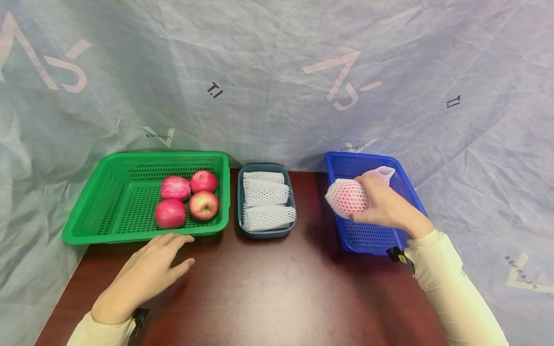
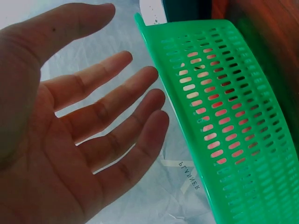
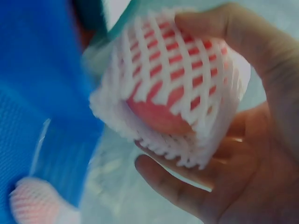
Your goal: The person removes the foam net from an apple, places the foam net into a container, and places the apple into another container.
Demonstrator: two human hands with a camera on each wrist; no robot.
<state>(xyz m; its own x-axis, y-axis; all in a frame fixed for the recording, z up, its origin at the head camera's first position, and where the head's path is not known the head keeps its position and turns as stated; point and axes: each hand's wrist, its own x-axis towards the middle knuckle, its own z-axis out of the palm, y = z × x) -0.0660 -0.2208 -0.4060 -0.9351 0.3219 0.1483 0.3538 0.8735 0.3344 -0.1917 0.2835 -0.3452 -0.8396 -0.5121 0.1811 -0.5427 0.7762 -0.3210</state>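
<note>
My right hand grips an apple in a white foam net, held over the left side of the blue basket. Red skin shows through the mesh and at the net's open end in the right wrist view. Another netted apple lies in the blue basket, partly hidden behind my hand in the head view. My left hand is at the near edge of the green basket, fingers spread and holding nothing. Several bare red apples sit in that basket's right half.
Between the baskets stands a small dark tray with white foam nets lying in it. All containers stand along the back of a brown wooden table. A grey printed cloth hangs behind and at both sides.
</note>
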